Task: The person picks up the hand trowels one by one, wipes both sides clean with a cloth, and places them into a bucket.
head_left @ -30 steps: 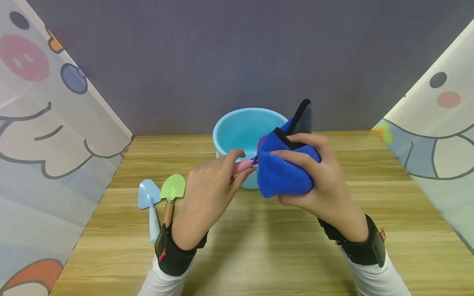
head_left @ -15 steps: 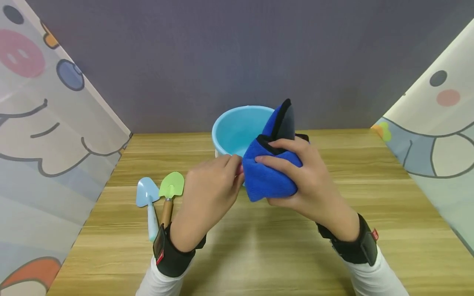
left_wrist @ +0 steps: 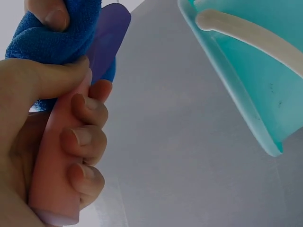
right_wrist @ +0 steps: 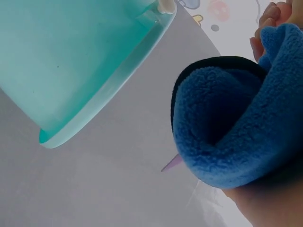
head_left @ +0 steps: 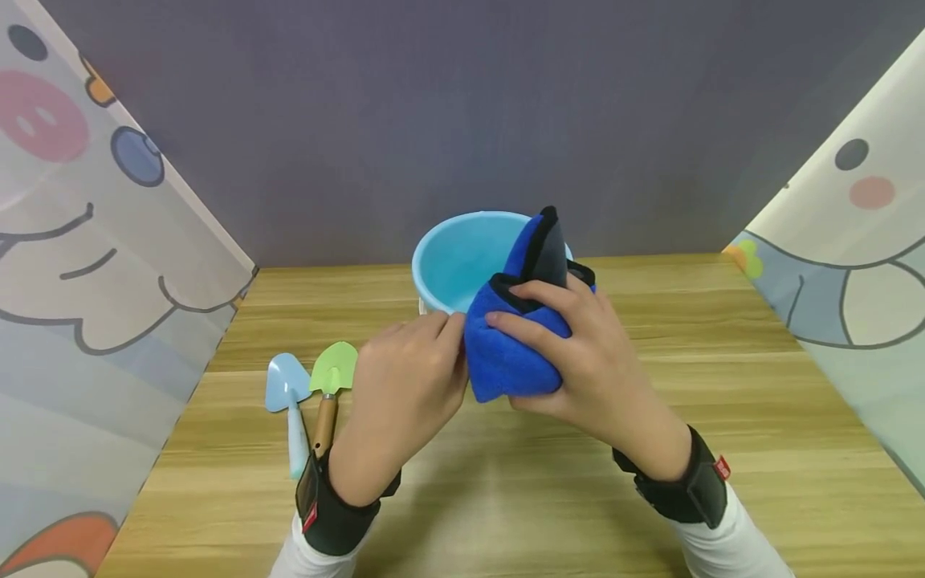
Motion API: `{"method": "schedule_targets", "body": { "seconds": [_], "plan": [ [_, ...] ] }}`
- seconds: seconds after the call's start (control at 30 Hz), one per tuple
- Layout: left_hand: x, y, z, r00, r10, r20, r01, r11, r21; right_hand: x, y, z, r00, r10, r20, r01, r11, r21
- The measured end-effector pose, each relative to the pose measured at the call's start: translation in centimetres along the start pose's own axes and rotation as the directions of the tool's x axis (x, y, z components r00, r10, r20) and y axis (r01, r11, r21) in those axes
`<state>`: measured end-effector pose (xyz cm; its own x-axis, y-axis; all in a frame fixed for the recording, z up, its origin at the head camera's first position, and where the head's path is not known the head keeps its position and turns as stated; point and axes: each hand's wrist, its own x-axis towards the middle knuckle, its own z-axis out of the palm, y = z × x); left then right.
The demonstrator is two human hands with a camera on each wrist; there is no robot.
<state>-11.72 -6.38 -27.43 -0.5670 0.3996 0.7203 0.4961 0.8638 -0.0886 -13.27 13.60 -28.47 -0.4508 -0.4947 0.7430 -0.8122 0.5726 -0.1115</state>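
Note:
A small trowel with a pink handle (left_wrist: 54, 161) and a purple blade (left_wrist: 111, 38) is in my left hand (head_left: 413, 385); in the left wrist view the fingers curl round the handle. My right hand (head_left: 596, 365) grips a bunched blue cloth (head_left: 509, 357) with black edging and a grey side. The cloth wraps against the purple blade, and only a bit of that blade shows past the folds (right_wrist: 173, 163) in the right wrist view. In the head view the trowel is hidden by the left hand and the cloth. Both hands meet above the table, in front of a light blue bucket (head_left: 455, 261).
To the left on the wooden table (head_left: 506, 514) lie a light blue trowel (head_left: 286, 384) and a green trowel (head_left: 334, 368) with a wooden handle. Behind the bucket rises a dark grey wall (head_left: 361, 128). Cartoon-printed panels (head_left: 130, 281) flank the table.
The right hand has moved left with the cloth, up against the left hand. The pink handle and purple blade, visible earlier in the head view, are now covered there.

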Motion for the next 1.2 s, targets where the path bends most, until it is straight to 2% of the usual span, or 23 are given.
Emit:
{"method": "schedule_targets", "body": {
  "seconds": [0.3,0.53,1.2],
  "plan": [
    [-0.14,0.35,-0.33,1.000,0.005,-0.030,-0.005,1.000,-0.003,0.06,-0.33,-0.12,0.997,-0.034,-0.064,0.033,0.999,-0.010],
    [-0.01,0.68,-0.15,0.998,-0.007,-0.064,0.007,1.000,-0.012,0.25,-0.26,-0.25,0.987,-0.078,-0.140,0.075,0.997,-0.028],
    [-0.22,0.78,-0.12,0.996,-0.005,-0.094,0.004,1.000,-0.010,0.01,0.31,-0.34,0.988,-0.089,-0.130,0.089,0.996,-0.007]
  ]
}}
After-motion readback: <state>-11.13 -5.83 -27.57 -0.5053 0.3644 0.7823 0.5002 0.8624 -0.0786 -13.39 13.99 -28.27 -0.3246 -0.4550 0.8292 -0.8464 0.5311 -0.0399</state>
